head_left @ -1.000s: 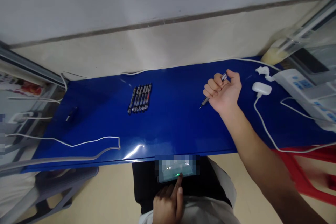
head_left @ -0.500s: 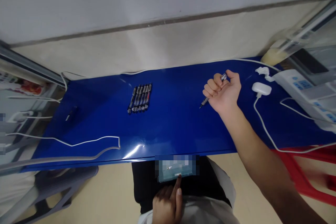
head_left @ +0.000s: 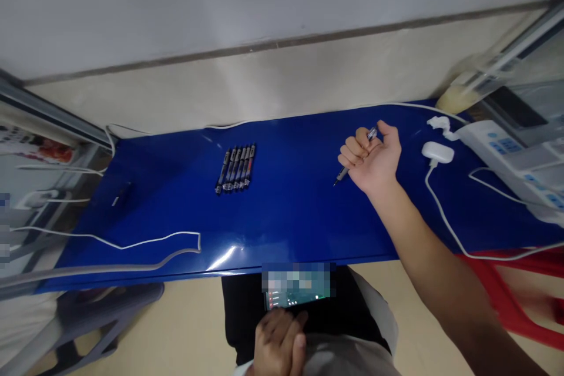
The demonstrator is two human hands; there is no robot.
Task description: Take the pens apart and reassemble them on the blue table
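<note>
Over the right half of the table my right hand [head_left: 374, 161] is palm up with its fingers curled around a pen [head_left: 341, 175]. The pen's tip points down and left, and its clear end shows by my thumb. My left hand [head_left: 278, 338] is low over my lap, its fingers curled in with nothing visible in them. Just beyond those fingers lies a phone [head_left: 299, 298] with a lit screen, partly blurred out. Several similar pens [head_left: 235, 168] lie side by side in a row, left of the middle of the table.
The blue table [head_left: 291, 211] meets a wall at the back. A white earbud case [head_left: 437, 153] on a cable, crumpled tissue [head_left: 442, 124] and a white appliance [head_left: 502, 147] are on the right. White cables [head_left: 145, 239] cross the left side. A red stool [head_left: 520, 305] stands below right.
My left index finger, which was stretched onto the phone, has drawn back and curled. The phone's screen shows a different picture. My right hand keeps the pen in nearly the same place.
</note>
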